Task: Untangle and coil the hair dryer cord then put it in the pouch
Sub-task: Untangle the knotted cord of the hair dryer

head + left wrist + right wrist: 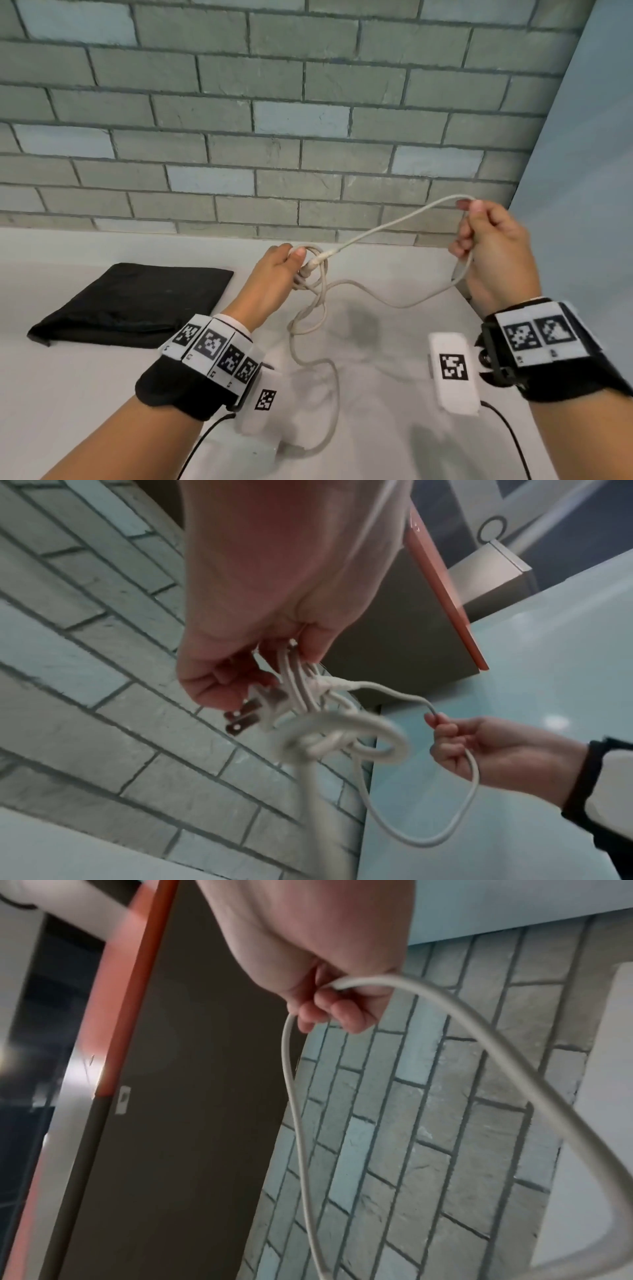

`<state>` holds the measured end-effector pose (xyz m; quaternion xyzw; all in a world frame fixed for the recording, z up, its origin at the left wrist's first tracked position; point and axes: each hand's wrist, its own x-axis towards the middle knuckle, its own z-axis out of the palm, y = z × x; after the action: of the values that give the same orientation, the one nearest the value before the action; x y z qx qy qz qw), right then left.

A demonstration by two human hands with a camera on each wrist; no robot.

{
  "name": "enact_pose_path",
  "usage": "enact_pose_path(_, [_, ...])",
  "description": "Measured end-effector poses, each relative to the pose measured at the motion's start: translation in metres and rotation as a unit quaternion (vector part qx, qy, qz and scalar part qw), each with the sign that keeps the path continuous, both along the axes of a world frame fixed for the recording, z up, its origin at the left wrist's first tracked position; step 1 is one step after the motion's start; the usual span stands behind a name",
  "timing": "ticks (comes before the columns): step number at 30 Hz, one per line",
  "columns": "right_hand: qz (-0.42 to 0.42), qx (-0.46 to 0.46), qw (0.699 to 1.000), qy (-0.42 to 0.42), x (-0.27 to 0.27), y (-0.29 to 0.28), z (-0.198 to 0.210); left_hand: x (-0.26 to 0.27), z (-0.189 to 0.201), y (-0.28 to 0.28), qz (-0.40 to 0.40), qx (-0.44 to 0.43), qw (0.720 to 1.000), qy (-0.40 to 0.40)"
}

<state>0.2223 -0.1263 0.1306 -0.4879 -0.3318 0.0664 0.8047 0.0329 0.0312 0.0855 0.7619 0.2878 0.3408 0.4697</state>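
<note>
Cord half untangled, both hands on it above the table.

We note a black pouch (pixel 137 305) lying flat on the white table (pixel 68 394), left of the work, brick wall (pixel 239 102) behind. Our left hand (pixel 274 274) curls round several gathered loops of the white cord (pixel 387 226) beside its plug (pixel 253 710); a knot hangs just below. Our right hand (pixel 493 246), raised well apart, pinches one strand between thumb and fingers. Slack cord trails down to the table between the wrists.
</note>
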Motion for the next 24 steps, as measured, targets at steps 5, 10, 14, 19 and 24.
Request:
enact_pose_path(5, [-0.025,0.026,0.997,0.061,0.011,-0.002,-0.012,-0.003,0.001,0.001,-0.006,-0.152,0.987,-0.045])
enact_pose_path(10, [-0.02,0.048,0.993,0.108,0.021,-0.006,-0.021,-0.009,0.0,0.005,-0.011,-0.138,0.987,-0.077])
enact_pose_path(14, [0.071,0.07,0.99,0.099,0.023,-0.006,-0.02,-0.013,0.001,0.007,-0.042,-0.11,0.99,-0.081])
enact_pose_path(19, [0.088,-0.022,0.996,-0.011,0.021,-0.003,-0.028,-0.012,0.007,0.008,-0.034,-0.048,0.996,-0.063])
enact_pose_path(24, [0.146,-0.241,0.931,-0.234,-0.002,0.006,-0.048,-0.004,0.013,-0.001,-0.042,0.034,0.997,-0.057])
